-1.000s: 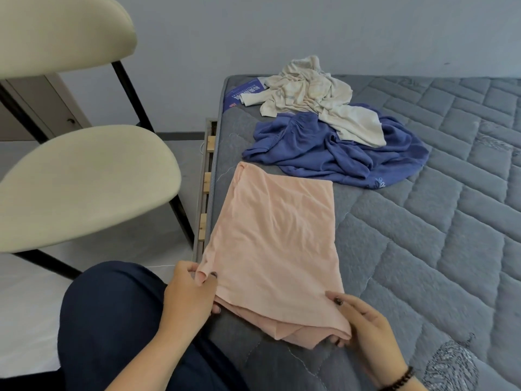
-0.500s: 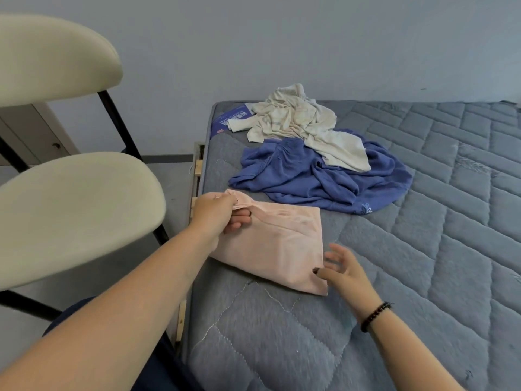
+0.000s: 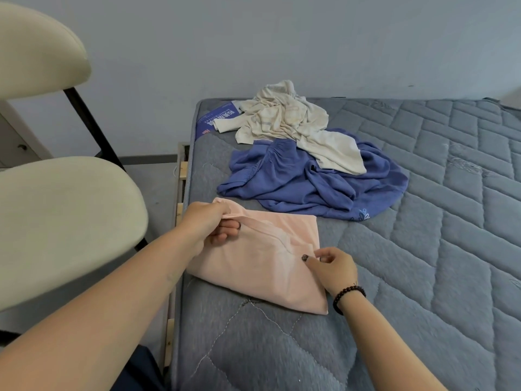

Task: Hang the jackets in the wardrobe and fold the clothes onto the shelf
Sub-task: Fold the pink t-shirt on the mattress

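Note:
A peach-pink garment [image 3: 262,261] lies folded in half on the grey quilted mattress [image 3: 423,249], near its left edge. My left hand [image 3: 210,224] pinches the garment's far left corner, fingers tucked under the folded edge. My right hand [image 3: 331,266], with a dark bead bracelet on the wrist, rests on the garment's right side and pinches the fabric there. Behind the pink garment lies a crumpled blue garment [image 3: 304,187]. A crumpled cream garment [image 3: 287,119] lies partly on top of the blue one.
A cream-cushioned chair [image 3: 56,215] with black legs stands close on the left, beside the bed. A blue printed label [image 3: 217,119] shows at the mattress's far left corner. Wooden bed slats [image 3: 180,204] run along the left edge. A pale wall stands behind.
The pink garment went from lying long and flat to folded in half. My left hand carried the near end to the far end. My right hand shifted onto the fold's right side.

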Available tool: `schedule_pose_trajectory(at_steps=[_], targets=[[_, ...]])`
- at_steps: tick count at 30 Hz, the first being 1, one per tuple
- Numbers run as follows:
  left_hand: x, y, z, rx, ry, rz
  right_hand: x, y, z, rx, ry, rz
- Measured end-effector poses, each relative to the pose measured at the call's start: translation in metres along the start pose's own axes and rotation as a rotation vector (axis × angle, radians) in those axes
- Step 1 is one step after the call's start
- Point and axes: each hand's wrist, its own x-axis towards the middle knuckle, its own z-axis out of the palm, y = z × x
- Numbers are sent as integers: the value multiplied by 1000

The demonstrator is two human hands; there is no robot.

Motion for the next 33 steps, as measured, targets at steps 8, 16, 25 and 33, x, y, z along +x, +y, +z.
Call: schedule_pose_trajectory(at_steps=[8, 16, 25, 33], targets=[[5, -1, -20, 59, -144, -96, 1, -10, 5, 7, 155, -130], [11, 20, -22, -10, -155, -63, 15, -21, -1, 231, 238, -116], [35, -25, 5, 475, 150, 285, 61, -24, 6, 177, 93, 30], [13, -93, 1, 289, 309, 280, -10, 30, 6, 306, -54, -59]])
